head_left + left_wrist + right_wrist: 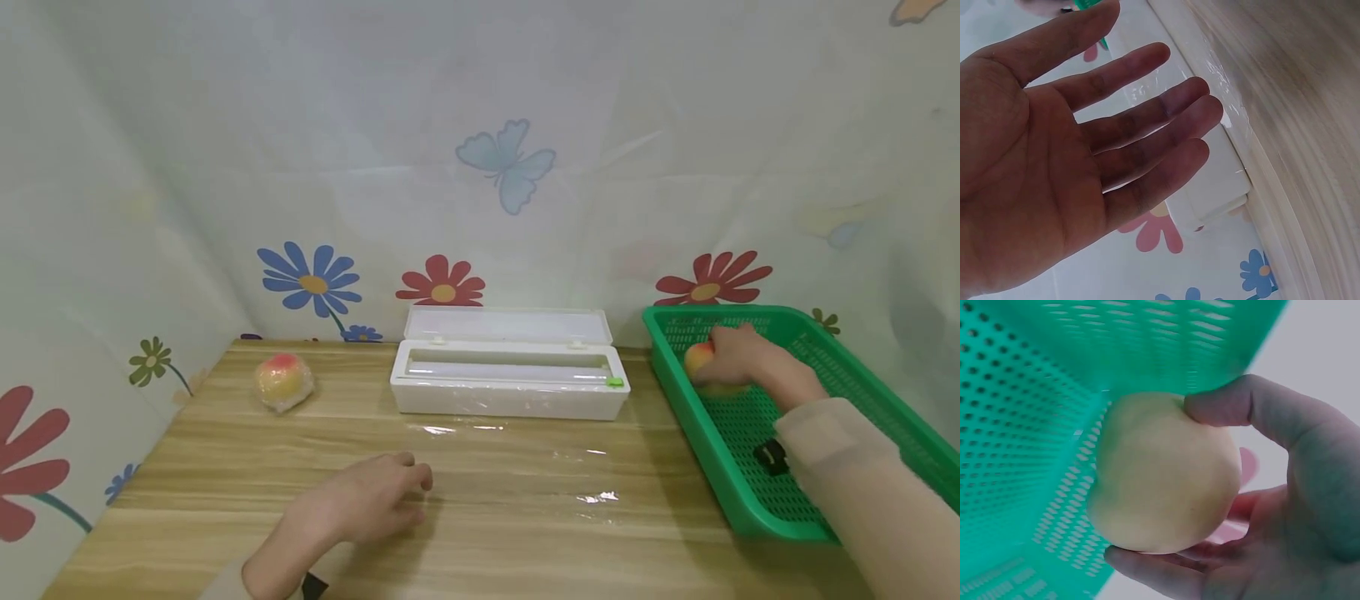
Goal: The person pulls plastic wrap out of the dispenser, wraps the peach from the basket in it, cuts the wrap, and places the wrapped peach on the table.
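My right hand [738,354] is inside the green basket [738,504] and grips a yellow peach [1163,475] with a red blush, thumb on one side and fingers on the other. Over the wooden table, my left hand [371,500] holds nothing; in the left wrist view its fingers [1141,119] are loosely extended. In front of that hand stands a white cling film dispenser [510,400], its clear lid [510,325] raised. Shiny clear film [596,497] stretches from it across the tabletop.
Another peach [283,382], wrapped in clear film, sits at the table's back left. A green slider [614,382] is at the dispenser's right end. Beside the right sleeve is a small black item [771,457]. A flower-printed curtain [525,250] hangs behind the table [330,442].
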The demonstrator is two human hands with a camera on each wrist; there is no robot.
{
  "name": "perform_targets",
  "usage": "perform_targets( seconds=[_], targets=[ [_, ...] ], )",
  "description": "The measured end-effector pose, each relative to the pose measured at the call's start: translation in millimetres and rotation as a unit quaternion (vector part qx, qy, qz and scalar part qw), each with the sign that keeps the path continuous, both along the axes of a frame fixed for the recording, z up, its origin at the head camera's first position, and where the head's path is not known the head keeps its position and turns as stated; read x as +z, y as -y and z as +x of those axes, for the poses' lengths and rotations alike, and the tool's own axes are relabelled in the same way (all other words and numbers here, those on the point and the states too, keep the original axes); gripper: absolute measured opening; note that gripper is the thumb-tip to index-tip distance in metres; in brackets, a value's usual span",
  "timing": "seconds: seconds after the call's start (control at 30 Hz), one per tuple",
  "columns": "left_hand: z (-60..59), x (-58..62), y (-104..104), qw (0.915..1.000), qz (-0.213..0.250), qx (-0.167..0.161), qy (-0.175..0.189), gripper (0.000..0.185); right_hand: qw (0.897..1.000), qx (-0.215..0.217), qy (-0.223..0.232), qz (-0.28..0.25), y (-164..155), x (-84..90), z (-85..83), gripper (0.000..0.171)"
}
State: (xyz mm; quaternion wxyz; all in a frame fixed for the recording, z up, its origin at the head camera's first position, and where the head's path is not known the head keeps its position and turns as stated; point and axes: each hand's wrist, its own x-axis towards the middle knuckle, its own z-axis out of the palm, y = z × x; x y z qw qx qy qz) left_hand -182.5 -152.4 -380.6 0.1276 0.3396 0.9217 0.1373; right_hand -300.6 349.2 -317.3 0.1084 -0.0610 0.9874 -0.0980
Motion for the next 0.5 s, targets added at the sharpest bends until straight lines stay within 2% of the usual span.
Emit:
perform_targets(
  seconds=[0.23,0.4,0.5],
  targets=[
    [-1.1,0.9,-3.1,0.9999,0.002,-0.01,-0.004,0.024,0.997,-0.01,-0.079,-0.026,19.3,22.9,14.1,0.079],
    [0.0,1.7,-3.4,1.0,-0.004,-0.005,0.0,0.025,0.991,-0.001,-0.122,-0.047,37.6,37.9,25.9,0.083],
    [1.0,1.8,-3.2,1.0,-0.006,-0.002,0.004,0.026,0.989,0.018,-0.138,-0.058,50.3,46.4,33.2,0.079]
  ],
)
